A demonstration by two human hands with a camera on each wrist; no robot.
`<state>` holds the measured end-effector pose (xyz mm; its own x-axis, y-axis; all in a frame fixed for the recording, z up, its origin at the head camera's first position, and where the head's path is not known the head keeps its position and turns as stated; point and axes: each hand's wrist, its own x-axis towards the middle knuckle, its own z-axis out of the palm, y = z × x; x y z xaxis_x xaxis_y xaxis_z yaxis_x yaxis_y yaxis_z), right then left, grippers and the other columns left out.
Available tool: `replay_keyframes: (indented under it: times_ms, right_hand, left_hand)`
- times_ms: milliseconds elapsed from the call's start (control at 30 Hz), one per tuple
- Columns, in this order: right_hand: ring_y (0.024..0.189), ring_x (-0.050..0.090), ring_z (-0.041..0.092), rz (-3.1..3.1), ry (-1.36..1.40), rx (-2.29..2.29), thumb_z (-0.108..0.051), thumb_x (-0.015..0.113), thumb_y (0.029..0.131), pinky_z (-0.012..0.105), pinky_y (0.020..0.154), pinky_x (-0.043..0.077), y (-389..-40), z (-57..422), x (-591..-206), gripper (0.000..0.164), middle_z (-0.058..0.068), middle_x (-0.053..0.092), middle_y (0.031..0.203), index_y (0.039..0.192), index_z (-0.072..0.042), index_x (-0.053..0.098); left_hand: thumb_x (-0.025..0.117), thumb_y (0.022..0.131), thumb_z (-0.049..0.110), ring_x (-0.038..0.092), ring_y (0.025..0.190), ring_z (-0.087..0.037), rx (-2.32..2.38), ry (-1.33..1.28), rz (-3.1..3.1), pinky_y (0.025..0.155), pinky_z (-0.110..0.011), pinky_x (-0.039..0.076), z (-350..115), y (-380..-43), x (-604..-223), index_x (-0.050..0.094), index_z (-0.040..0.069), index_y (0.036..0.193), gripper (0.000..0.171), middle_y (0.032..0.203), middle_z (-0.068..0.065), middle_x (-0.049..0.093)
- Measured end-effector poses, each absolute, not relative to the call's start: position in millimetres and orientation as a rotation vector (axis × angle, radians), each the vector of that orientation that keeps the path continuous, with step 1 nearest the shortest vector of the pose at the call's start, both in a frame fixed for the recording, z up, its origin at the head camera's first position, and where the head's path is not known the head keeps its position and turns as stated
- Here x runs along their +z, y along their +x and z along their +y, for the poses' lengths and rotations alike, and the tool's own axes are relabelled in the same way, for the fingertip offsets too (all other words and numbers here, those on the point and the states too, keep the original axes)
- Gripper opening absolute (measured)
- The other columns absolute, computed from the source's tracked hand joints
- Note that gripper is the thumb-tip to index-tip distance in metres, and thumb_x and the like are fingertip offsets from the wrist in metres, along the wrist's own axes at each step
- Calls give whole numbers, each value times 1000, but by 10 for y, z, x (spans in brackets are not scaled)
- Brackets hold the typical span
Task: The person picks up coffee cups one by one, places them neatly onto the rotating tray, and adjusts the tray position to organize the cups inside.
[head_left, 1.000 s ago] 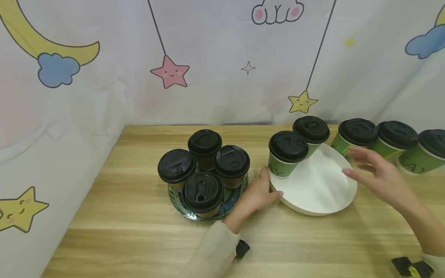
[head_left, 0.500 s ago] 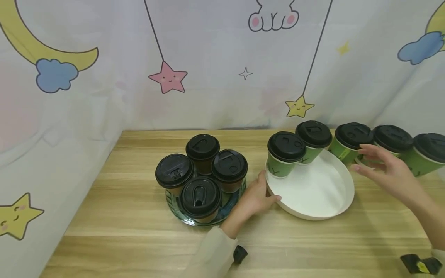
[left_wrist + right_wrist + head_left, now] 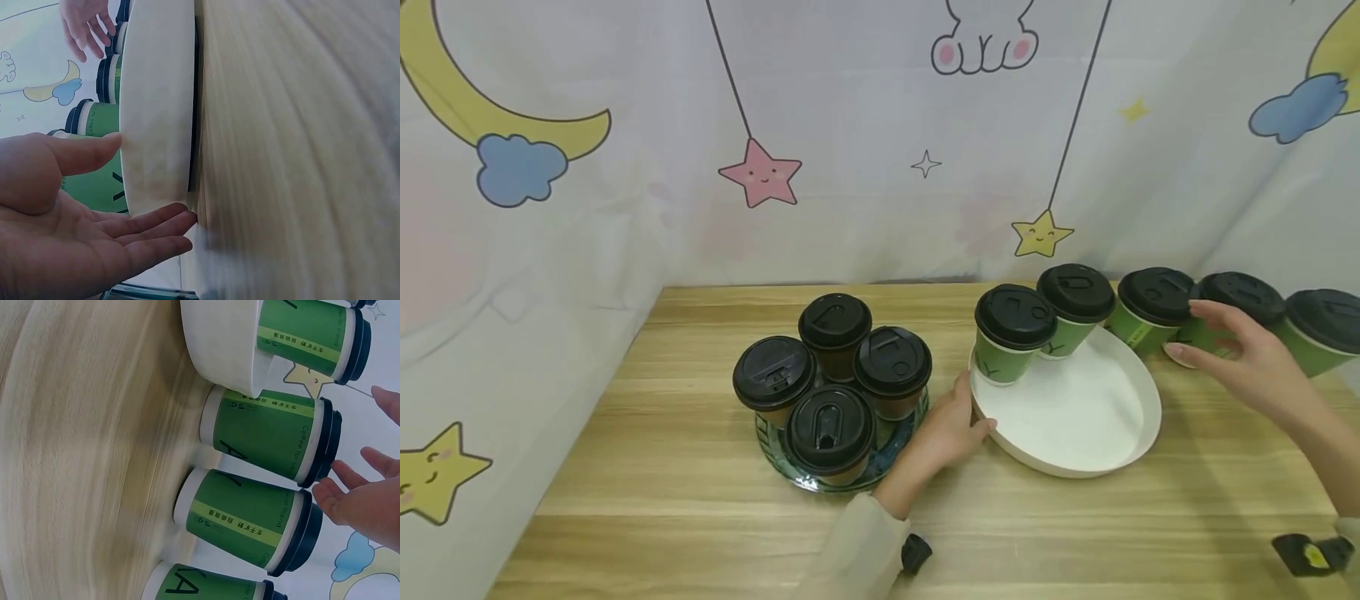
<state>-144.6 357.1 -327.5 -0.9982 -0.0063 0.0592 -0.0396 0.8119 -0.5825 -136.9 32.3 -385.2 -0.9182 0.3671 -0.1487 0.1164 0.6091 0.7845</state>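
Note:
A round white tray lies on the table, bearing two green paper coffee cups with black lids: a front one and one behind it. At the tray's left side, my left hand touches the wall, with fingers and thumb spread and nearly straight. Three more green cups stand upright right of the tray: the nearest, a middle one and a far-right one. My right hand hovers with relaxed fingers in front of the middle cup, close to the lids; contact cannot be told.
Left of my left hand, a patterned glass plate carries several brown cups with black lids, such as the front one. A white curtain with printed stars and moons hangs behind the wooden table.
My right hand has moved rightward, away from the tray and in front of the middle green cup. The left hand stays at the tray's side. The head view has shifted slightly.

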Motion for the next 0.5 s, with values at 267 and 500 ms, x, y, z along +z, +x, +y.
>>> replay_keyframes:
  times_ms: [267, 500]
  right_hand:
    - [119, 21, 59, -2926, 57, 933, -34, 59, 89, 68, 88, 24, -1537, 3592, -3262, 80, 32, 15, 143, 145, -1, 13]
    - [122, 20, 56, -2942, 72, 899, -38, 58, 89, 66, 93, 21, -1667, 3612, -3224, 82, 32, 13, 143, 145, 2, 12]
  left_hand:
    - [58, 90, 16, 41, 122, -31, 1197, 404, 2552, 98, -40, 36, 314, -1358, -3846, 20, -5, 141, 67, 135, -25, 40]
    - [61, 89, 20, 39, 124, -32, 1205, 418, 2547, 99, -40, 34, 305, -1358, -3853, 17, -6, 141, 73, 136, -25, 37]
